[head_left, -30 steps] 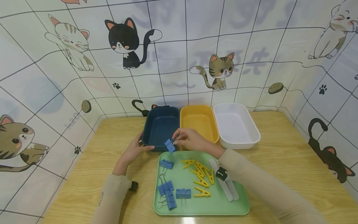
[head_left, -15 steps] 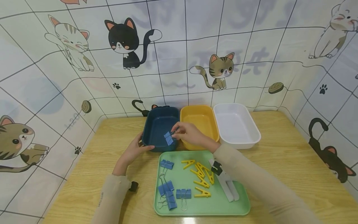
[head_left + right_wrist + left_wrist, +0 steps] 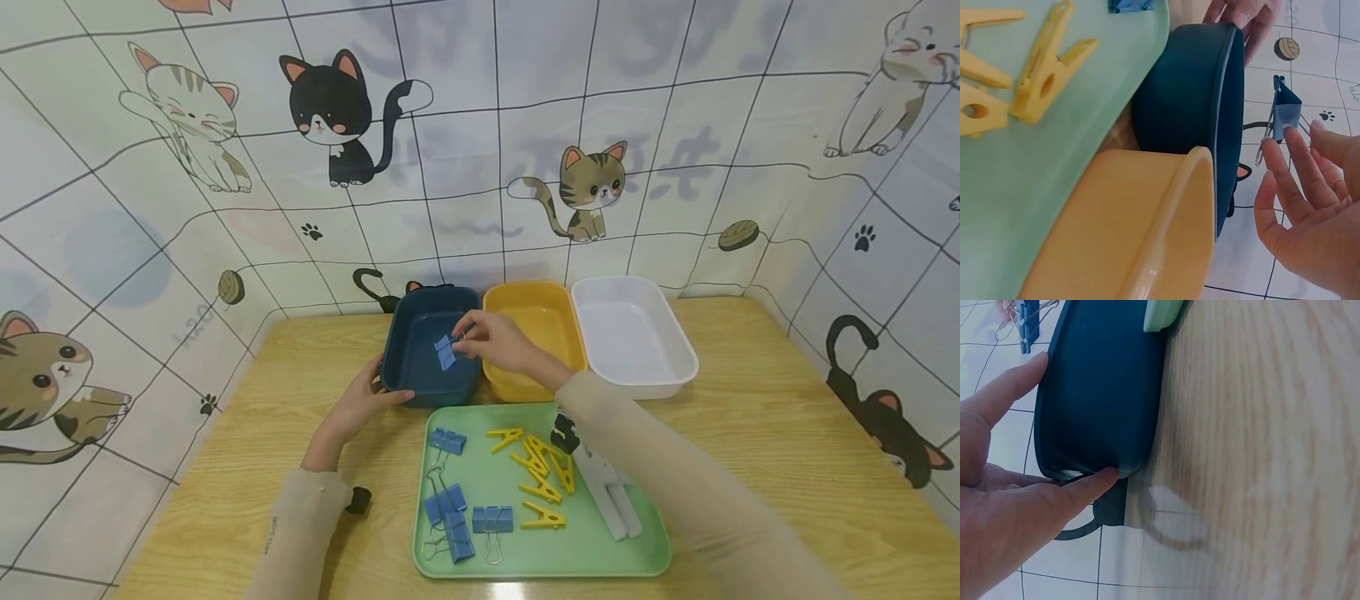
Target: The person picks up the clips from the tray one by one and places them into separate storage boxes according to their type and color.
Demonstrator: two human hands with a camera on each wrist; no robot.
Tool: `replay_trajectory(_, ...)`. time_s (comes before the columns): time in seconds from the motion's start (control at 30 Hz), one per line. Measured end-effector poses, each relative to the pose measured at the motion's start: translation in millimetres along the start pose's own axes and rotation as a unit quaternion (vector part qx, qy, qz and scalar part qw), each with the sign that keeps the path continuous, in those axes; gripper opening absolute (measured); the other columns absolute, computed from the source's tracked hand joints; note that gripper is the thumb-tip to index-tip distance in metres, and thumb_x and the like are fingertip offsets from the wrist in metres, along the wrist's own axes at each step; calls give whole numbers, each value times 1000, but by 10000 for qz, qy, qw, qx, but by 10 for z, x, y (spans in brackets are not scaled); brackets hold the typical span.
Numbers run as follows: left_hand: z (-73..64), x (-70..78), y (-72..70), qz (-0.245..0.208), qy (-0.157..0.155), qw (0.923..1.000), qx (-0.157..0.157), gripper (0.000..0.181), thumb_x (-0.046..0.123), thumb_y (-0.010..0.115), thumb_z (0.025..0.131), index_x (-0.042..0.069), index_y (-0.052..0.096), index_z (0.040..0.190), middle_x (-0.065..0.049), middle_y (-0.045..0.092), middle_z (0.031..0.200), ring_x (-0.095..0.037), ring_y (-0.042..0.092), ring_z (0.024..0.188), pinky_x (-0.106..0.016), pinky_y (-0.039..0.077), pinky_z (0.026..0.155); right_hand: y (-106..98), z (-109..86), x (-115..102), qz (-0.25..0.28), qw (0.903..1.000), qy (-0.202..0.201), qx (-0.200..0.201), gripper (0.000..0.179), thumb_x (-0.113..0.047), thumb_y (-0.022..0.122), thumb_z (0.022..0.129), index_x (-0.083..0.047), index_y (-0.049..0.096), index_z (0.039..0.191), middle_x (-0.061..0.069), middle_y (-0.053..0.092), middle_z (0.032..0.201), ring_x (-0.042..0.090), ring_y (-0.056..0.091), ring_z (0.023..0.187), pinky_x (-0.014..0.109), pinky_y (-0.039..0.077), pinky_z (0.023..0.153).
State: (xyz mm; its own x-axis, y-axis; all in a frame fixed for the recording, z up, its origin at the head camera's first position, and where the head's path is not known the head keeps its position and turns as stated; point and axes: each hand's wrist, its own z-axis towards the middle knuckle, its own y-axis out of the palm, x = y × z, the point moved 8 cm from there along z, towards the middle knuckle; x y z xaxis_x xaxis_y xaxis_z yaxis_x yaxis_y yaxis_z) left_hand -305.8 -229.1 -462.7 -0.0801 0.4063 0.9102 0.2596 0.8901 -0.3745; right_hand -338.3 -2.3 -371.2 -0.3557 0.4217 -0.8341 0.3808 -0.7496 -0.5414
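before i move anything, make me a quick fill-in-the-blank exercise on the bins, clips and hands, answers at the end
1. The yellow bin stands ____ the dark blue bin and the white bin.
2. The left hand touches the ____ bin.
3. The binder clip in the fingers of the right hand is ____ in colour.
4. The binder clips visible on the green tray number ____.

Missing words: between; dark blue; blue; four.
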Motion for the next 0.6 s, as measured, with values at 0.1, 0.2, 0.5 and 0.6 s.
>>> replay_trajectory(0.1,-2,3,-1,-35,-4,10000,-20,104,27,78,98,10,5,171,-21,7,176,-52,20,158,-65,28,124,-15,50,-5,4,10000,67,16,18,-11,70,103,0,67,118,19,78,104,37,72,94,27,56,74)
replay_trajectory(0.2,-7,4,-5,-66,-33,10000,-35,104,27,78,98,10,5,171,-21,7,176,-52,19,158,-65,28,124,-32,102,-1,-2,9999,92,58,19,-11,69,103,0,66,118,20,78,104,39,72,94,31,59,76)
replay_trajectory(0.5,8,-4,10,-171,7,9998,-85,103,25,77,98,10,5,170,-20,7,176,-51,19,158,-63,28,125,-88,220,64,-29,9996,289,71,20,-9,68,104,2,65,121,20,77,109,41,73,99,45,62,91)
replay_trajectory(0.6,13,-5,8,-167,28,9998,-94,104,26,77,98,10,5,170,-19,7,177,-51,19,158,-63,28,125,-95,260,91,-97,9994,320,93,20,-9,68,104,2,66,120,20,77,108,39,74,97,41,62,89)
